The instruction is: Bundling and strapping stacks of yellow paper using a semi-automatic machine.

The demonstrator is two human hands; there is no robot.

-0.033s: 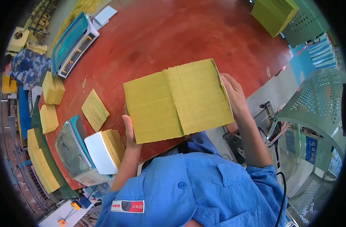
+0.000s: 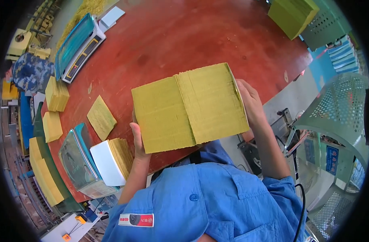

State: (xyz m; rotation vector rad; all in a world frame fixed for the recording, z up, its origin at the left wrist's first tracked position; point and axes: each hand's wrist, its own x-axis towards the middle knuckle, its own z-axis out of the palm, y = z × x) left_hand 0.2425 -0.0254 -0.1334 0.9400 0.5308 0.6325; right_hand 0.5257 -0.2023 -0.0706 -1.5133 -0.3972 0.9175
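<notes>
A wide block of stacked yellow-green sheets (image 2: 162, 117) is held up in front of me, above the near edge of the red table. It looks like two stacks pressed side by side, with a ragged seam running down the middle. My left hand (image 2: 138, 139) grips its left end, thumb showing at the near corner and fingers hidden behind. On the right end, my right hand (image 2: 251, 101) lies with its fingers along the side, partly behind a thin raised edge. Left of the block, a loose flat yellow piece (image 2: 101, 118) rests on the table.
The red table (image 2: 184, 32) carries a teal-topped scale (image 2: 81, 48) at the far left and another scale-like device (image 2: 77, 157) near left. Beside that stands a yellow stack with a white board (image 2: 108, 163). More yellow stacks (image 2: 56, 94) line the left edge. A green perforated machine guard (image 2: 333, 109) is at right.
</notes>
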